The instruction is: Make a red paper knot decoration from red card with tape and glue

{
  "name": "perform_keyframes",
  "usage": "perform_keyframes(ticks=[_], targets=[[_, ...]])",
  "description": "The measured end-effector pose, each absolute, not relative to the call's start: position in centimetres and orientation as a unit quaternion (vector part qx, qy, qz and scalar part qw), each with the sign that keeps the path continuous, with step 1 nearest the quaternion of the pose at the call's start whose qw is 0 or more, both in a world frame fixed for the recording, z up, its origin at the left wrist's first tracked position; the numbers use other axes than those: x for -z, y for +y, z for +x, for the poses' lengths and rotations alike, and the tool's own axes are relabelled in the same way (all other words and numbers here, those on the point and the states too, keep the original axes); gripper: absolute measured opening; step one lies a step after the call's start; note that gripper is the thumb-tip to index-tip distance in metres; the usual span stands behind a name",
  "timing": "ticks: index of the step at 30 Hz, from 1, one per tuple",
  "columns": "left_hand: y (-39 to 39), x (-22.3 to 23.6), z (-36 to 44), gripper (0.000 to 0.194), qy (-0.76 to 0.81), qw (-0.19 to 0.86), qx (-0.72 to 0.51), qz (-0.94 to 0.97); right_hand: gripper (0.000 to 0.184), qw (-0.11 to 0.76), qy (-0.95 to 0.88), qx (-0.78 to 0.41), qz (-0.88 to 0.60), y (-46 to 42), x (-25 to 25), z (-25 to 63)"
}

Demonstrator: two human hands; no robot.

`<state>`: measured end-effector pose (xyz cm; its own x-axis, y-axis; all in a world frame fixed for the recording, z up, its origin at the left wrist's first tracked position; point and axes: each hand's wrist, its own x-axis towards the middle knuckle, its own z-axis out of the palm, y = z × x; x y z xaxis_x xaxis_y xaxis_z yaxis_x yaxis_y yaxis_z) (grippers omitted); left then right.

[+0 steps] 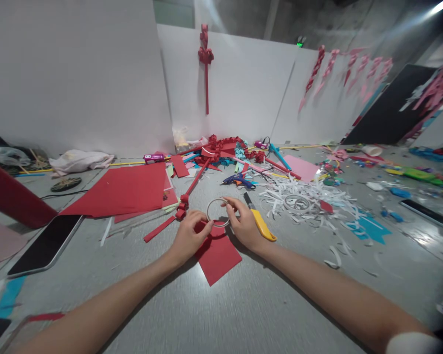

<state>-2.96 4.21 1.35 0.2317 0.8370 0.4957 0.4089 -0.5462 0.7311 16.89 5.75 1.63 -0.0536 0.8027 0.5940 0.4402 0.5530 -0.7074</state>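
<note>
A thin pale ring [208, 206], which looks like a nearly used-up roll of tape, stands tilted between my hands. My right hand [243, 225] pinches its right side with thumb and fingers. From the lower left, my left hand [190, 235] meets the ring with closed fingers, thumb tip against its edge. Just below lies a red paper square [219, 258], its upper part partly covered by the left hand and the ring. A yellow-handled utility knife [263, 225] rests close beside my right hand. Past my left hand lies a red folded-paper strip with curls [181, 207].
Large red sheets [133, 189] and a phone [46, 246] lie at left. Ahead are a blue glue gun [238, 181] and piled red paper decorations [216, 147]. White paper strips [280, 194] surround another tape roll [297, 202] at right. White panels [236, 83] stand behind.
</note>
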Motion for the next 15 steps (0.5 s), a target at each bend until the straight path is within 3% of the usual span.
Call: perform_keyframes(ticks=[3, 6, 12, 15], targets=[[4.4, -1.2, -3.0, 0.018, 0.43, 0.245, -0.462, 0.735, 0.03, 0.526, -0.743, -0.065, -0.409, 5.4, -1.3, 16.8], [4.5, -1.2, -3.1, 0.021, 0.444, 0.258, -0.466, 0.721, 0.016, 0.486, -0.777, 0.003, -0.399, 4.6, -1.3, 16.8], [4.6, -1.3, -3.2, 0.027, 0.444, 0.294, -0.467, 0.706, 0.013, 0.366, -0.864, 0.032, -0.345, 4.4, -1.7, 16.7], [4.7, -1.1, -3.2, 0.029, 0.447, 0.3, -0.465, 0.703, 0.013, 0.347, -0.878, 0.036, -0.327, 4.9, -1.4, 16.8]])
